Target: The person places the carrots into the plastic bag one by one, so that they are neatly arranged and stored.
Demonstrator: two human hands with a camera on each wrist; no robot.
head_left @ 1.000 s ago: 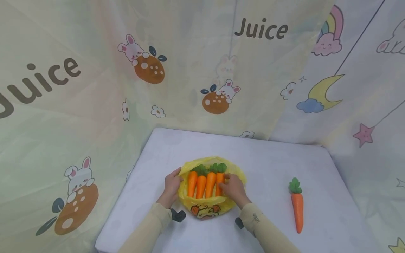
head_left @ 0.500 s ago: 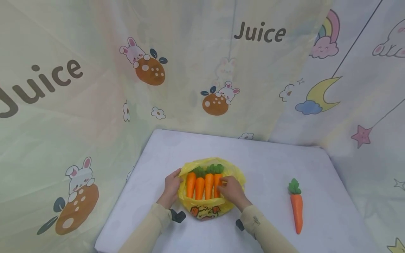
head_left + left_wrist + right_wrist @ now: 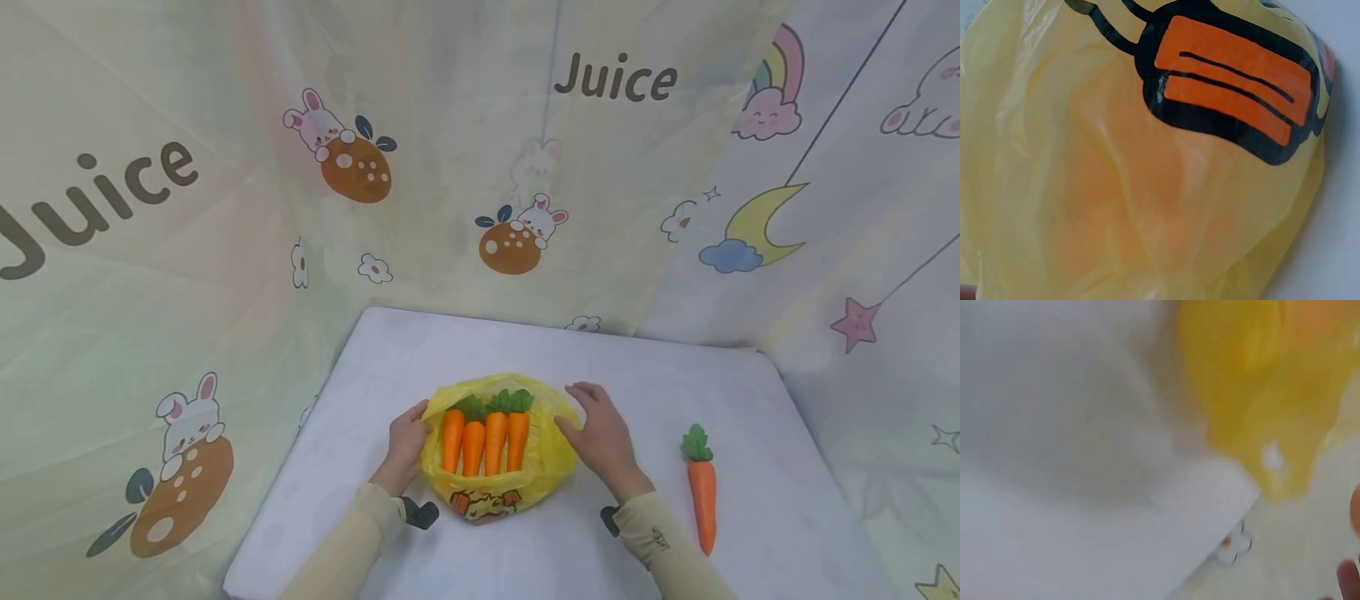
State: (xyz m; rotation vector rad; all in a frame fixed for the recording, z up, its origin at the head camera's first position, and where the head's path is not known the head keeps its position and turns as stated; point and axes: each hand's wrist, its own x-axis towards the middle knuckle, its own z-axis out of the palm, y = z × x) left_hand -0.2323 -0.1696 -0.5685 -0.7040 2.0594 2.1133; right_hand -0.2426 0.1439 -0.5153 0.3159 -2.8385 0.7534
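A yellow plastic bag (image 3: 553, 462) with a cartoon print lies with its mouth spread on the table. Several orange carrots (image 3: 496, 442) with green tops are side by side inside it. My left hand (image 3: 407, 442) holds the bag's left rim, thumb on the inner side. To the right of the bag is my right hand (image 3: 606, 433), its fingers spread and nothing held. The left wrist view is filled by the bag wall (image 3: 1116, 200), with orange showing through. Blurred in the right wrist view are the bag (image 3: 1260, 381) and my fingertips (image 3: 1349, 578).
One more carrot (image 3: 702, 500) lies apart on the right of the white table (image 3: 420, 342), beyond my right forearm. A printed curtain (image 3: 427, 167) surrounds the table at the back and sides.
My right hand has let go of the rightmost carrot and come out of the bag to the right. The carrots stay in the bag. My left hand keeps its place on the rim.
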